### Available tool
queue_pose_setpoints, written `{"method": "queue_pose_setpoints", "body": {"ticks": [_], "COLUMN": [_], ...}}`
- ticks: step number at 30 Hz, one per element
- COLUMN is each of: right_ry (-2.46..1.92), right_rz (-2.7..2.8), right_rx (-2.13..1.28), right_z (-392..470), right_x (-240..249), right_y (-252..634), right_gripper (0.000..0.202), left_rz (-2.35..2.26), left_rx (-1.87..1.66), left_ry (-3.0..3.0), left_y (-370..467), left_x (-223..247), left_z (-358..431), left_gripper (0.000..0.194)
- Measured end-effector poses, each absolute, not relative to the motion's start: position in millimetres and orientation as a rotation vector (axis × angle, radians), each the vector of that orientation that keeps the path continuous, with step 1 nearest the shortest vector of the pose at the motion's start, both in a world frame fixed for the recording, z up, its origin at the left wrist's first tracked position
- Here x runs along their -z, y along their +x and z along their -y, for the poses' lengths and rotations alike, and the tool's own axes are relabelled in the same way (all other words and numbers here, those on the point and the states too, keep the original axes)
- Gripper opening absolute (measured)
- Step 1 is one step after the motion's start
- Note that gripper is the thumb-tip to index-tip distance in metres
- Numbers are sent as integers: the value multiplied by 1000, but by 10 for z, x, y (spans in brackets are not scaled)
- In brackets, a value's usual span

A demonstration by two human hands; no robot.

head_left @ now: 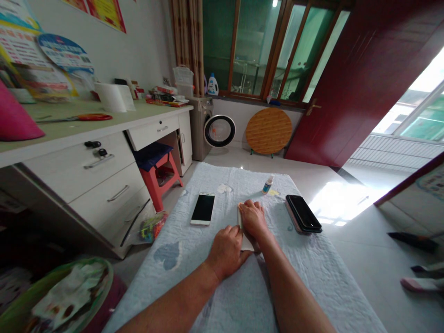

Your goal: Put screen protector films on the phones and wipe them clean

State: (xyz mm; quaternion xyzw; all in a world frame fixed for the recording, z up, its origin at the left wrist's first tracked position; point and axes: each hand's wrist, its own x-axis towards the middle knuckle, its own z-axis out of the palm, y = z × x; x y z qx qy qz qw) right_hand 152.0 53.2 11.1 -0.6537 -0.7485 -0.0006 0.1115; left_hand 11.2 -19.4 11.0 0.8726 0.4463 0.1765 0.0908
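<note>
On the blue cloth-covered table, a pale flat object lies between my hands, mostly hidden by them. My left hand grips its near left edge with curled fingers. Across its far end rests my right hand, the fingers bent and pressed together over something orange at the edge, too small to make out. A white-framed phone with a dark screen lies to the left. Beyond my right hand stands a small bottle with a blue label. Stacked dark phones lie on the right.
A desk on the left holds red-handled scissors and a white roll. Below are a red stool and a waste bin. Farther back are a washing machine with its door open and a round wooden board.
</note>
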Motion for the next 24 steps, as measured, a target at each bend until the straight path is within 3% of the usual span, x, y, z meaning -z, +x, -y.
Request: {"method": "queue_pose_setpoints", "body": {"ticks": [24], "right_ry": [-1881], "right_rz": [1934], "right_rx": [47], "right_z": [-519], "right_x": [105], "right_y": [1919], "right_gripper": [37], "left_rz": [-1350], "left_rx": [-502], "left_ry": [2564], "left_y": [113], "left_x": [-150], "left_z": [201], "left_gripper": [39]}}
